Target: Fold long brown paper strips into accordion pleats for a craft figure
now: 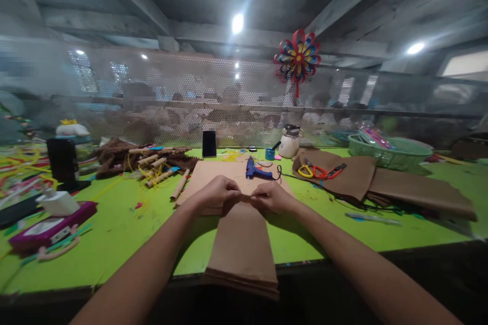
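Note:
A stack of long brown paper strips (242, 251) lies on the green table (125, 233) and hangs over its near edge. My left hand (215, 194) and my right hand (271, 196) meet at the far end of the strips, fingers pinched on the paper's top edge. Under that end lies a brown cardboard sheet (213, 172). A blue glue gun (256, 170) rests on the cardboard just beyond my right hand.
Rolled brown paper tubes (160, 170) lie at the left, a black phone (209, 143) stands at the back. Scissors (320, 171) lie on brown sheets (400, 188) at the right, beside a green basket (389, 152). A purple case (51, 226) sits near left. A mesh screen holds a paper pinwheel (297, 58).

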Demonstrator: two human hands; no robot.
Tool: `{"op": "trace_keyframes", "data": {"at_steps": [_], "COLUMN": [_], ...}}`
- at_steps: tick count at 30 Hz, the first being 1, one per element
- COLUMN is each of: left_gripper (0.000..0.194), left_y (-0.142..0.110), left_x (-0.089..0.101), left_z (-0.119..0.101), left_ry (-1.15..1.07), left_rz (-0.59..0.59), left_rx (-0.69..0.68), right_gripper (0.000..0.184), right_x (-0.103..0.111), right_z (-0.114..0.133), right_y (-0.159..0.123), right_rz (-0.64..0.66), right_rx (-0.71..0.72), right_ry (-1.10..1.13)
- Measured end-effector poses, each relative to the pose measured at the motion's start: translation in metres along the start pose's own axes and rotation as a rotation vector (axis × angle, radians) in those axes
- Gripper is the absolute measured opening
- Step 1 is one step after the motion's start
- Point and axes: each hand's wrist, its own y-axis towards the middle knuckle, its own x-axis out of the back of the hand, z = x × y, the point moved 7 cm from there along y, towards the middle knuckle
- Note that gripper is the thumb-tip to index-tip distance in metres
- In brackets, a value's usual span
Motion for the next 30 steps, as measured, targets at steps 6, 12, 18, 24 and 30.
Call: {"op": "trace_keyframes", "data": {"at_steps": [6, 12, 18, 24, 30], "left_gripper": [0.027, 0.032, 0.038, 0.038, 0.033], "left_y": [-0.001, -0.002, -0.005, -0.008, -0.005], "left_x": [-0.001, -0.008, -0.013, -0.016, -0.018], "left_z": [-0.006, -0.008, -0.013, -0.017, -0.020], "left_ry": [-0.042, -0.062, -0.075, 0.016, 0.080], "left_rz": [0.013, 0.117, 0.153, 0.138, 0.140], "left_rx": [-0.018, -0.003, 0.027, 0.062, 0.027], "right_gripper": [0.024, 0.022, 0.022, 0.023, 0.028], "right_x": [-0.002, 0.001, 0.002, 0.002, -0.004], "right_z": [0.000, 0.010, 0.017, 0.019, 0.021], "right_y": [0.002, 0.002, 0.000, -0.002, -0.001], "right_rz": [0.018, 0.037, 0.070, 0.105, 0.155], "right_rx": [0.016, 0.066, 0.077, 0.069, 0.065], "right_ry": [0.032, -0.001, -0.005, 0.004, 0.028]}}
